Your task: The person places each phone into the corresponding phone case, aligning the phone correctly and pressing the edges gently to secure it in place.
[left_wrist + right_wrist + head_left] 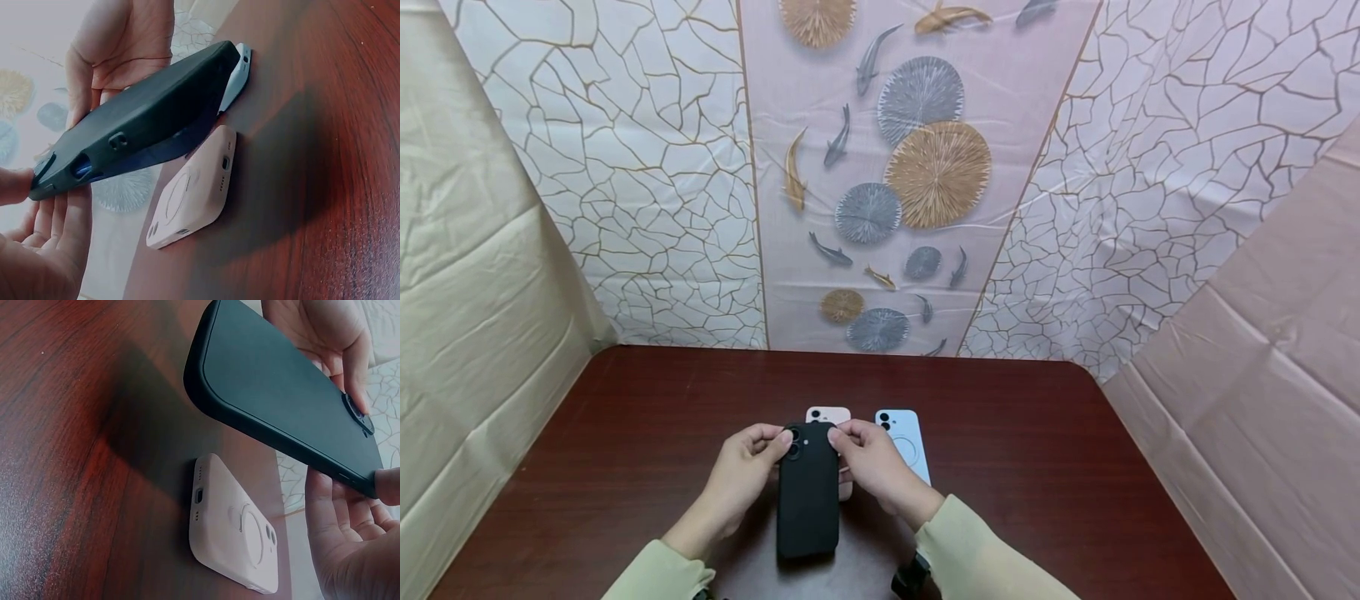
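A phone in a black case [808, 504] is tilted up above the table, its camera end away from me. My left hand [735, 477] pinches the upper left corner by the camera, thumb on the back and fingers beneath. At the opposite upper corner, my right hand [880, 467] grips it the same way. Dark blue shows along the underside and in a side cutout of the black case [137, 119] in the left wrist view. Beneath it, a pink-cased phone [234, 525] lies back up on the table, partly hidden by the black one in the head view.
A light blue cased phone [907, 442] with a ring on its back lies just beyond my right hand. The dark red wooden table [1037, 467] ends at a patterned cloth backdrop [670, 208]. Cloth hangs along both sides too.
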A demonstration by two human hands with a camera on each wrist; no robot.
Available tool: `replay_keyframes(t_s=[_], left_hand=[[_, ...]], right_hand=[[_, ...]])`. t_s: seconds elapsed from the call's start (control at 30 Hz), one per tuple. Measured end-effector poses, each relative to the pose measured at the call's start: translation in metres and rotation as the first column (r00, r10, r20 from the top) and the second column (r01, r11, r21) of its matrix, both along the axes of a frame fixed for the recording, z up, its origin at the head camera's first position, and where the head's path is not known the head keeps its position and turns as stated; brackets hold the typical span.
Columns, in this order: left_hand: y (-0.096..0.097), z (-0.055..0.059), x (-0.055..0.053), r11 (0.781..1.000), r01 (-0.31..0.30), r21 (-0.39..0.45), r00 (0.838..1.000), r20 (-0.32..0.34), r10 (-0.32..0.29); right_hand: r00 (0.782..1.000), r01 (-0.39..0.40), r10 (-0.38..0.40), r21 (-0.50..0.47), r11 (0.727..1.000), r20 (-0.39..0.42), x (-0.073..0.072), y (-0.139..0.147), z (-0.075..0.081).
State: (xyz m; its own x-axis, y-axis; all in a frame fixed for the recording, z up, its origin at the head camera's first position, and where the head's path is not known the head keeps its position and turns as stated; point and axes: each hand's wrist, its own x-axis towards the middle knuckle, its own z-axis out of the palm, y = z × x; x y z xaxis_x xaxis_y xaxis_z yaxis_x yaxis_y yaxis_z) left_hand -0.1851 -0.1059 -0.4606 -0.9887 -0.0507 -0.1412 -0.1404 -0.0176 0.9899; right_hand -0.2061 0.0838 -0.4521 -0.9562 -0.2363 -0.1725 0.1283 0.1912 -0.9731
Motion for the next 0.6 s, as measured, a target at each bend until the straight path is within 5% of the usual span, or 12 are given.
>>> replay_keyframes(t_s=[0.3, 0.6], left_hand=[[-0.0002, -0.0033, -0.0018, 0.998, 0.057, 0.035, 0.998, 0.037, -0.058], [-0.0027, -0.0073, 0.0033, 0.965, 0.255, 0.058, 0.966, 0.041, -0.257]], right_hand=[[1.0, -0.003, 0.003, -0.002, 1.0, -0.006, 0.0006, 0.0014, 0.0], [1.0, 0.019, -0.019, -0.098, 0.995, 0.004, -0.0007, 0.004, 0.0019]])
